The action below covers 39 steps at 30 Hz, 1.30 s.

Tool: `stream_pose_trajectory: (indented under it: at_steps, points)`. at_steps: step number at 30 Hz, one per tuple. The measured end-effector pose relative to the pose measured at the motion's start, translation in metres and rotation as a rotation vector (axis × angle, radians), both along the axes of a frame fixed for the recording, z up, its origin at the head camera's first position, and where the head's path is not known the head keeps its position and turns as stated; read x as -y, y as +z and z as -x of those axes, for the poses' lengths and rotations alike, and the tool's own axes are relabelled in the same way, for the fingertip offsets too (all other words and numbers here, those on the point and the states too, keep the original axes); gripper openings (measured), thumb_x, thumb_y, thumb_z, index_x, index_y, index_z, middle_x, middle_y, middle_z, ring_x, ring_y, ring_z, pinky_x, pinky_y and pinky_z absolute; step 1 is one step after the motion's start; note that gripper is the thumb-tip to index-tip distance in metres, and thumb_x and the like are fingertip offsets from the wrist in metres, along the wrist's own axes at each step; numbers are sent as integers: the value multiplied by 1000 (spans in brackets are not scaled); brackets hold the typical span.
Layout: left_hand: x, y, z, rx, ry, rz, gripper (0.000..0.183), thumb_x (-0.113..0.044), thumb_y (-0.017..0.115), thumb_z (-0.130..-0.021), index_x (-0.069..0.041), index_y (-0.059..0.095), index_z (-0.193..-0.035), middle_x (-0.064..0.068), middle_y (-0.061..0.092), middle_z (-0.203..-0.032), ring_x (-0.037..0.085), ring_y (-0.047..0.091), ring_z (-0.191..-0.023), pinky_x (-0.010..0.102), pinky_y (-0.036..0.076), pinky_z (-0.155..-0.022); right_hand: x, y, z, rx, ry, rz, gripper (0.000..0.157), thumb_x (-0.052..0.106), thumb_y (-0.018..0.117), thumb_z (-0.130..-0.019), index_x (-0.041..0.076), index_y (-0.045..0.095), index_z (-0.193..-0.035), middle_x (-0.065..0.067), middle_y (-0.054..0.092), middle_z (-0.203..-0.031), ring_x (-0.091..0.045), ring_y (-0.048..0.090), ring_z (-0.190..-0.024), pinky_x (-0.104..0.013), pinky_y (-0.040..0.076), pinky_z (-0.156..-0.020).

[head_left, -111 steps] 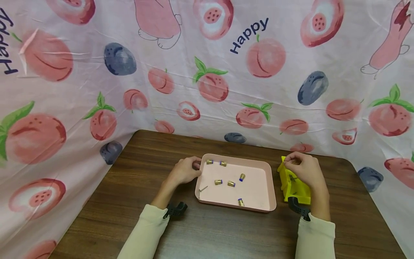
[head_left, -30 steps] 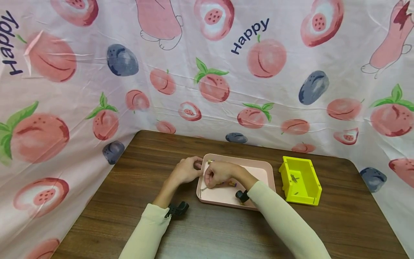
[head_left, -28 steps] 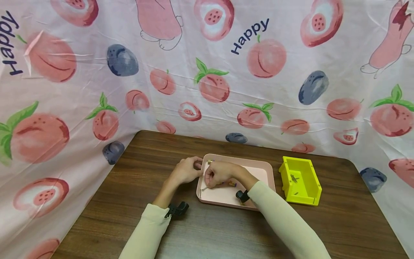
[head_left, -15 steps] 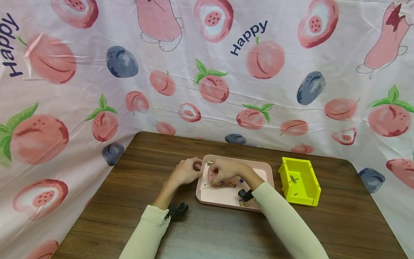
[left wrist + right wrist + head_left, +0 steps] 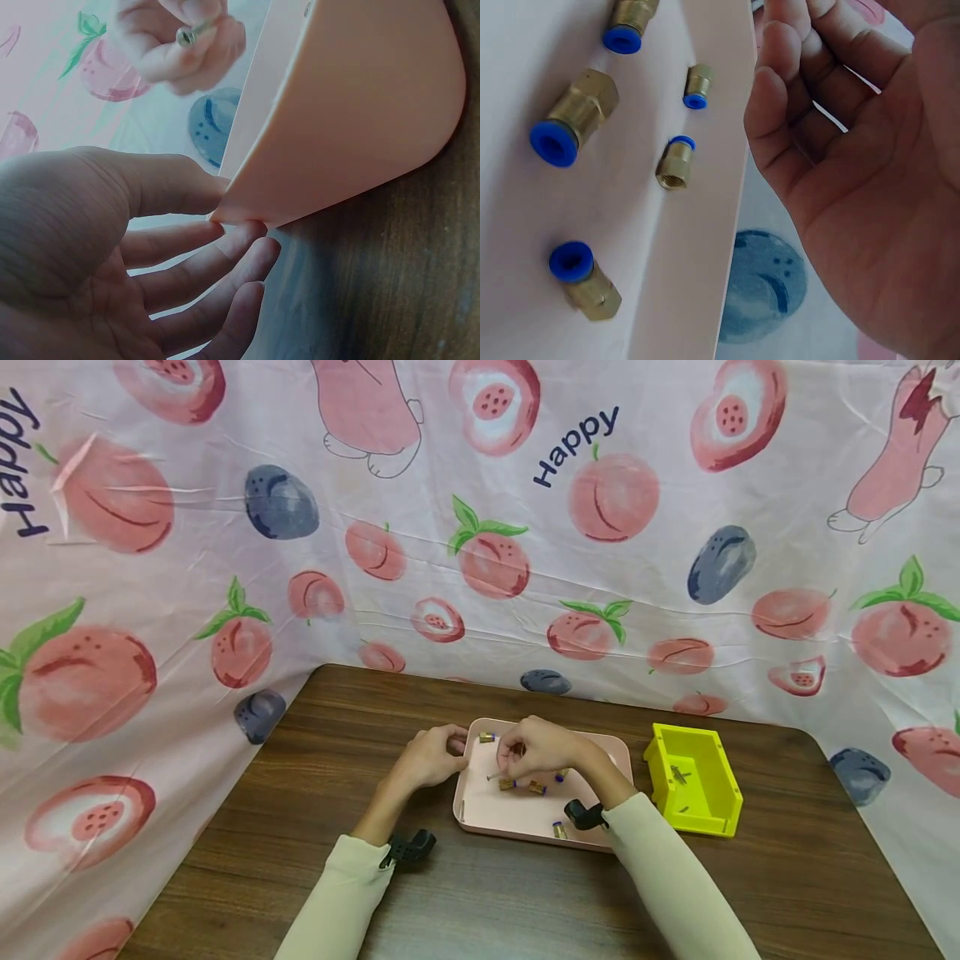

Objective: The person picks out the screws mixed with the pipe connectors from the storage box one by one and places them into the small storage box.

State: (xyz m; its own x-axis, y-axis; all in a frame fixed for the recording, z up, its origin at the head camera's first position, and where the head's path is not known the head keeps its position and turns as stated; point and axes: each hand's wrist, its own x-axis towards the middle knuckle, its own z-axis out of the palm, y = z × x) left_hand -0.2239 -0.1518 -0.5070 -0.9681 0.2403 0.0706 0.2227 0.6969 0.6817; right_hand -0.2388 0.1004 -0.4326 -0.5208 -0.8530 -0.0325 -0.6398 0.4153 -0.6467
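Note:
My left hand (image 5: 433,755) pinches the left rim of the pink tray (image 5: 517,820); in the left wrist view the thumb lies inside the rim and the fingers outside. My right hand (image 5: 543,747) is over the tray, with a small screw (image 5: 492,776) pinched between thumb and fingertips. The screw's round head (image 5: 186,36) faces the left wrist camera. In the right wrist view the fingertips are partly cut off at the top. Several brass push-in fittings (image 5: 577,116) with blue collars lie in the tray. Another screw (image 5: 462,811) lies near its left wall.
A yellow bin (image 5: 733,787) stands right of the tray, with several screws (image 5: 679,775) inside. Both stand on a dark wooden table (image 5: 300,827). A fruit-print cloth (image 5: 420,577) hangs behind and at the sides.
My right hand has come from over the yellow bin to the tray's left side, picked up a screw there and lifted it slightly rightward. My left hand stays at the rim.

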Motion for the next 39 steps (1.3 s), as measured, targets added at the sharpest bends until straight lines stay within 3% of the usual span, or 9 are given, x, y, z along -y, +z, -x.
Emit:
stream_pose_trajectory:
  at_steps: [8,12,15,20,26,34,39]
  points:
    - [0,-7,4,-11,12,17,46,-20,80,-88,-5,75,-131,-3,79,-100,17,72,-94,41,55,-86,-20,4,-9,7,-62,37,7,2,75,-87,8,75,-87,11,64,-77,-4,57,-73,-23,49,-69]
    - [-2,5,-5,15,15,9,45,-16,79,-89,-4,75,-132,0,80,-101,22,73,-97,45,55,-90,-30,6,-13,-18,-74,60,6,2,75,-86,8,75,-86,11,64,-77,-6,57,-72,-23,49,-68]
    - [-2,3,-6,19,17,8,45,-17,80,-89,-5,75,-132,-2,80,-101,21,73,-98,46,55,-91,-38,7,-16,-29,-81,80,10,1,76,-88,11,75,-85,11,64,-77,-7,57,-71,-24,48,-67]
    - [2,-29,11,-2,37,31,47,-23,81,-88,-10,75,-133,-10,77,-98,15,71,-94,43,55,-89,-53,9,-22,-27,-103,101,14,0,77,-90,13,74,-84,10,64,-78,-9,56,-71,-25,48,-67]
    - [3,-46,19,1,63,25,50,-25,82,-86,-13,76,-135,-17,75,-95,14,70,-93,46,55,-93,-70,8,-29,-50,-153,116,14,2,79,-90,15,75,-84,10,65,-77,-10,58,-72,-26,50,-68]
    - [2,-33,9,22,34,22,49,-26,80,-90,-13,74,-137,-9,79,-103,16,72,-99,42,54,-92,-94,6,-40,-64,-257,179,12,2,81,-89,12,74,-85,7,65,-77,-14,57,-74,-28,49,-69]
    - [2,-34,9,23,48,22,48,-26,82,-90,-15,75,-136,-10,79,-102,16,71,-98,42,54,-93,-111,4,-47,-82,-331,228,14,2,81,-90,13,74,-87,5,62,-79,-16,56,-76,-28,46,-71]
